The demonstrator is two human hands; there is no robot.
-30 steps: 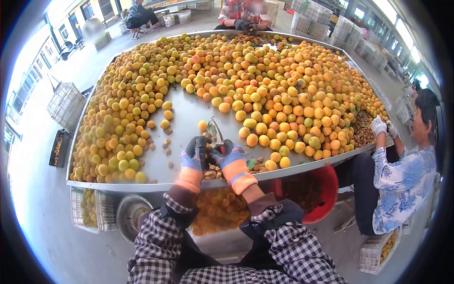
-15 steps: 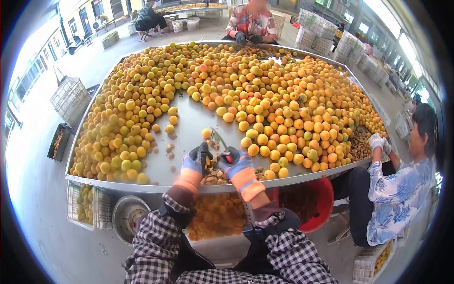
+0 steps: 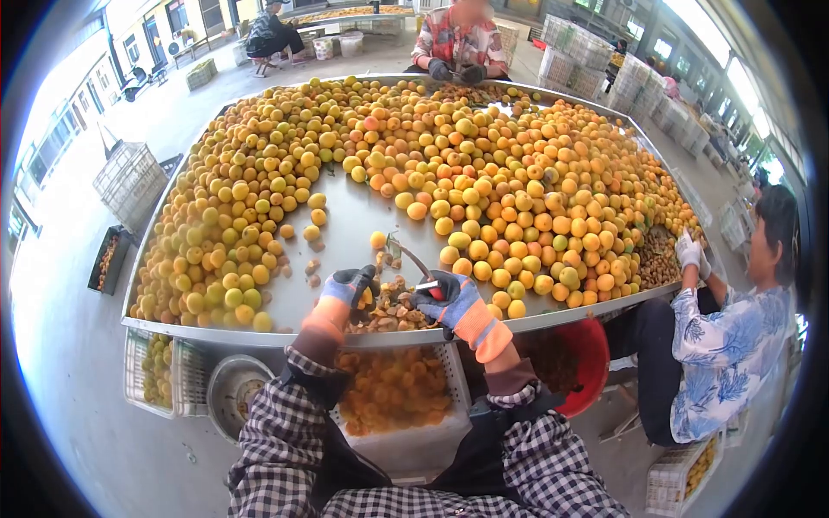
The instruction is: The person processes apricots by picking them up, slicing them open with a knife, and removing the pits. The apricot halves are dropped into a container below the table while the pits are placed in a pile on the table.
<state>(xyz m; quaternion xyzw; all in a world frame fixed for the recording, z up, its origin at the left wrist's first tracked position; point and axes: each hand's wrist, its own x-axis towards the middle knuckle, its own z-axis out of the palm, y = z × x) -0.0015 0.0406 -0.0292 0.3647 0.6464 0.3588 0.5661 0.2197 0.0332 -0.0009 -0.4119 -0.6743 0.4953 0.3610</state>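
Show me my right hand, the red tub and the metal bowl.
Right hand (image 3: 458,302), head view: middle of the glove.
Red tub (image 3: 593,358), head view: wall, right side.
Metal bowl (image 3: 222,390), head view: inner wall.

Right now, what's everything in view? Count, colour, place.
table: one, silver-grey, centre
fruit: uncountable, yellow to orange, heaped on table
scraps: many, mostly brown, table's near edge, centre
near crate: one, whitish, orange contents, below table edge
tub: one, red, below table, right
basin: one, silver, floor left
other crates: many, mostly white, floor both sides
other people: at least three, mixed clothing, across, right, far left
tool: one, dark with red and white, right hand
left hand: one, blue and orange glove, beside scraps
right hand: one, same glove colours, gripping tool
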